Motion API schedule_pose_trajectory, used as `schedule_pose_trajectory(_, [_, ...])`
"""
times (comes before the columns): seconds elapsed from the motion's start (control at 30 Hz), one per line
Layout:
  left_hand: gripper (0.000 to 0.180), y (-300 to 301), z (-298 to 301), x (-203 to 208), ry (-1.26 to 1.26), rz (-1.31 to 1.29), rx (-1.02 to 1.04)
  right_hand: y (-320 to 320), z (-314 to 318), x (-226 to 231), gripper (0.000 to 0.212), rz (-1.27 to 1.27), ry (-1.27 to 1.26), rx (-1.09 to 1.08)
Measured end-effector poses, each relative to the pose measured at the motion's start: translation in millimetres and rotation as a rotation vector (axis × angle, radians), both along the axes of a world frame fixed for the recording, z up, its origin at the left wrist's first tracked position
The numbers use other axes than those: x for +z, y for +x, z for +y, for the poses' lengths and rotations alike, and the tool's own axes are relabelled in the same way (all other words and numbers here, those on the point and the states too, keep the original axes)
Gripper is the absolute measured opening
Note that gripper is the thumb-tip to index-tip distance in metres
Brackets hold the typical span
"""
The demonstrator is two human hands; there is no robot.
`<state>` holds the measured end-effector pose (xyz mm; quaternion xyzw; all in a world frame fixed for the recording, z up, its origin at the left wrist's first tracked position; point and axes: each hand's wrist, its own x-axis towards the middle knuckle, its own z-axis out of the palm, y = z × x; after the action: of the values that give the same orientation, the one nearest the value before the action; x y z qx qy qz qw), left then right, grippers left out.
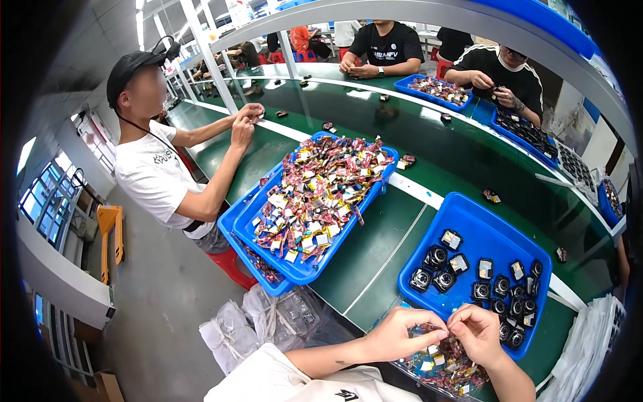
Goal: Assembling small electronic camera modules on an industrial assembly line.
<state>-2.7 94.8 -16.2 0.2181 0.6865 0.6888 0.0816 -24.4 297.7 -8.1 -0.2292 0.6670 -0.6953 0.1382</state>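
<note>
My left hand (404,333) and my right hand (477,334) meet fingertip to fingertip, both closed in a pinch. What they hold, if anything, is too small and covered to make out. Right beneath them lies a heap of small red, yellow and white electronic parts (439,365), partly hidden by my hands. Just beyond stands a blue tray (462,221) with several black square-cased parts, some showing a round face (420,279) and others a pale label (451,239).
To the left, stacked blue trays (315,273) carry a large heap of similar small parts (315,194). A green conveyor (375,117) with scattered parts runs past. A person in a white shirt (157,161) works at left; others sit across. White bags (231,335) lie below the bench.
</note>
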Motion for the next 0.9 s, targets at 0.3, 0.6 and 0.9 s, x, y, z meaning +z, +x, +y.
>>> schedule_pose_trajectory(0.3, [0.011, 2, -4, -2, 0.110, 0.060, 0.113, 5, -8, 7, 0.013, 0.587, 0.355, -0.037])
schedule_pose_trajectory(0.6, [0.010, 1, 0, -3, 0.084, 0.050, 0.128, 13, -3, 8, 0.034, 0.881, 0.582, 0.062])
schedule_pose_trajectory(0.9, [0.005, -5, -5, -4, 0.153, -0.026, 0.242, 3, -9, 9, 0.017, 0.850, 0.576, 0.187])
